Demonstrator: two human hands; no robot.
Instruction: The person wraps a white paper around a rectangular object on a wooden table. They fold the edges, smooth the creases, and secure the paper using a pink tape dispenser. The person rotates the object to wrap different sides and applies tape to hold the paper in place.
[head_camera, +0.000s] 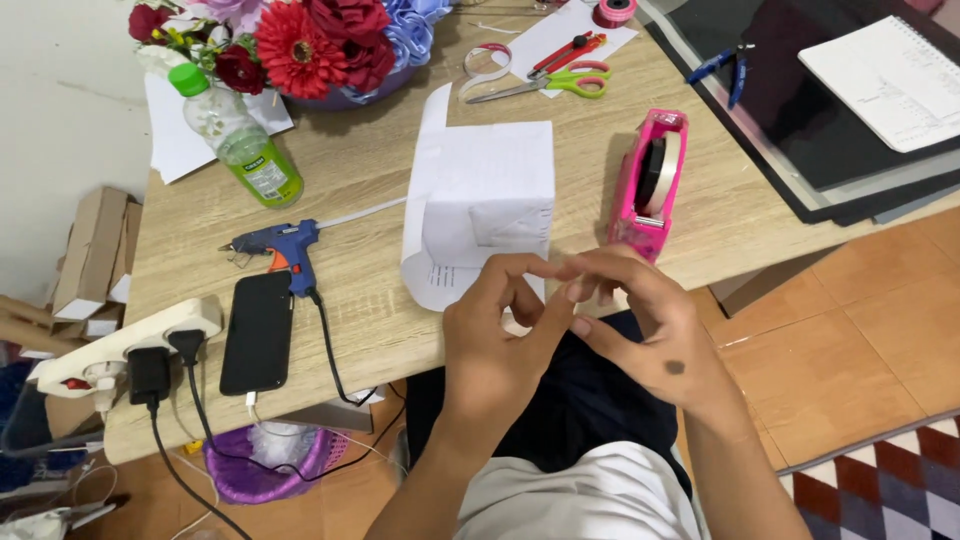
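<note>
My left hand (495, 335) and my right hand (640, 320) meet fingertip to fingertip just over the table's front edge. The left thumb and forefinger are pinched against the right fingertips; whether anything small sits between them is too fine to tell. Right behind them stands a box wrapped in white paper (485, 205), with a loose paper flap hanging toward me. A pink tape dispenser (650, 180) with a roll of pale tape stands just to the right of the box, close to my right hand.
On the wooden table (370, 330) lie a blue glue gun (285, 250), a black phone (257, 332), a white power strip (130, 345), a green-capped bottle (240, 140), a bouquet of artificial flowers (320, 40), green scissors (555, 82), a red cutter (570, 50) and a notebook (890, 75).
</note>
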